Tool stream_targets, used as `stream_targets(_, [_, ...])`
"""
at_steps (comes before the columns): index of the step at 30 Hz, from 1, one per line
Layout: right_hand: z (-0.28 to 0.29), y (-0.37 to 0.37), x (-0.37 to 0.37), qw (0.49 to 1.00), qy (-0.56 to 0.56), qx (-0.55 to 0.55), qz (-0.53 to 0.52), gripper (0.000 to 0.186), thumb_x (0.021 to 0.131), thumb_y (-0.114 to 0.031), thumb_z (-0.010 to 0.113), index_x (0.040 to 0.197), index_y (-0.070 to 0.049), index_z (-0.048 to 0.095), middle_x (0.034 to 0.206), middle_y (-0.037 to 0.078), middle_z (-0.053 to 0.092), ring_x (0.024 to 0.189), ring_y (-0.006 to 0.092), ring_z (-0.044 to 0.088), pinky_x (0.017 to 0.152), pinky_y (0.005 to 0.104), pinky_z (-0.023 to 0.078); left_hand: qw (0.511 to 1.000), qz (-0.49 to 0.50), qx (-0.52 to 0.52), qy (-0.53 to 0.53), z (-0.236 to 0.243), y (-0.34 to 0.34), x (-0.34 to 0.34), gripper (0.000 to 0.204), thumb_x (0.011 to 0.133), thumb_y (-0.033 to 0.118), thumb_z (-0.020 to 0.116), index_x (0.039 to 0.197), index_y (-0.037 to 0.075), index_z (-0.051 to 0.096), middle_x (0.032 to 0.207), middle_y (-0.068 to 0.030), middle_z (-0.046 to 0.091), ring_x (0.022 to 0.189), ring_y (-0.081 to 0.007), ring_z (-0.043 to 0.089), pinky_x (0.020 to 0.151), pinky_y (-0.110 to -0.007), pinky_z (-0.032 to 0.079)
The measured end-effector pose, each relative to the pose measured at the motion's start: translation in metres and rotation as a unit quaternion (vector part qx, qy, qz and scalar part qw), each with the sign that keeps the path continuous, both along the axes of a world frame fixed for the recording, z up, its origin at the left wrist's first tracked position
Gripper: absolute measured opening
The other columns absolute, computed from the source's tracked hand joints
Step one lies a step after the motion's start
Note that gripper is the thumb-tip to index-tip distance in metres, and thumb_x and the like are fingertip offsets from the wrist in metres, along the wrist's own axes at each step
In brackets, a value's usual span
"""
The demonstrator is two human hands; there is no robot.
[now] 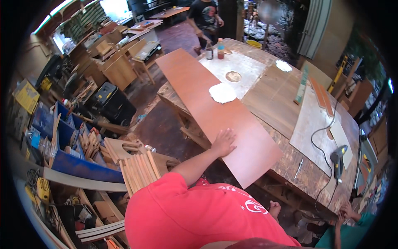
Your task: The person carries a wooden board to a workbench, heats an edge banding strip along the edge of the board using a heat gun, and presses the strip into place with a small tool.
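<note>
A long reddish-brown wood panel (195, 89) lies slanted across the workbench, its near end jutting past the bench edge. My left hand (224, 142) rests flat on the panel near its left edge, palm down, fingers spread. Beyond it, a white round cloth-like pad (222, 93) sits on the same panel. My right hand (275, 208) hangs low beside my red shirt, apart from the panel; its fingers are curled in and nothing shows in them.
The worn workbench (280, 162) also bears bottles (220, 49), a second white pad (284, 65) and a corded pistol-shaped tool (339, 157). Wooden strips (139, 171) and a blue bin (83, 167) crowd my left. A green-sleeved person (350, 228) and a dark-shirted person (204, 18) stand nearby.
</note>
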State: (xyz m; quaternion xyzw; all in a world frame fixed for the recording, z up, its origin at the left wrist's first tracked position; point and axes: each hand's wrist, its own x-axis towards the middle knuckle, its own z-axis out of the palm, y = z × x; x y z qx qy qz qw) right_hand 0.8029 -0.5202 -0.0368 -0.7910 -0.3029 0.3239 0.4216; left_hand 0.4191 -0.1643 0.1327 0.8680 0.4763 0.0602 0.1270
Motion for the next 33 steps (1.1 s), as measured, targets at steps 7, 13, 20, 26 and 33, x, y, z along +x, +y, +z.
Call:
stream_targets(7, [0.064,0.059,0.053,0.947,-0.172,0.071,-0.263,0.051,0.1,-0.041,0.044,0.069,-0.002,0.054,0.065,0.005,0.054,0.064,0.0163,0.049,0.062,0.0327,0.041,0.989,-0.135,-0.012,-0.067,0.003,-0.001,-0.039,0.061,0.091,0.039,0.052,0.144,0.013,0.037,0.153,-0.0163,0.024,0.144,-0.033,0.016,0.116,-0.051,0.011])
stream_targets(13, [0.136,0.141,0.031,0.939,-0.304,-0.019,-0.159,0.043,0.099,-0.031,0.045,0.122,0.004,0.055,0.123,0.021,0.057,0.117,0.0334,0.052,0.1,0.0394,0.038,0.967,-0.225,-0.047,-0.109,0.006,0.042,-0.095,0.054,0.091,0.034,0.055,0.14,0.016,0.044,0.152,-0.0131,0.029,0.143,-0.0295,0.02,0.116,-0.051,0.014])
stream_targets(20, [0.22,0.31,-0.216,0.891,-0.408,0.106,0.169,0.047,0.09,-0.024,0.058,0.128,0.001,0.05,0.138,0.024,0.043,0.131,0.0403,0.037,0.109,0.0472,0.029,0.953,-0.239,-0.076,-0.171,-0.007,0.108,-0.178,0.048,0.088,0.032,0.058,0.132,0.013,0.053,0.146,-0.014,0.04,0.138,-0.03,0.032,0.114,-0.049,0.02])
stream_targets(26, [0.192,0.364,-0.317,0.874,-0.423,0.027,0.238,0.058,0.085,-0.03,0.066,0.133,-0.003,0.048,0.142,0.024,0.04,0.134,0.0387,0.034,0.111,0.0499,0.025,0.964,-0.143,-0.072,-0.21,0.015,0.166,-0.272,0.045,0.086,0.027,0.063,0.127,0.01,0.057,0.138,-0.0157,0.048,0.134,-0.0348,0.036,0.111,-0.046,0.028])
stream_targets(33, [0.203,0.438,-0.334,0.872,-0.427,0.039,0.236,0.06,0.084,-0.035,0.065,0.133,-0.005,0.048,0.141,0.023,0.04,0.133,0.0384,0.036,0.11,0.0509,0.026,0.947,0.083,0.052,-0.306,0.0,0.186,-0.358,0.016,0.082,0.012,0.067,0.096,0.008,0.069,0.119,-0.0147,0.061,0.12,-0.0359,0.051,0.101,-0.043,0.04])
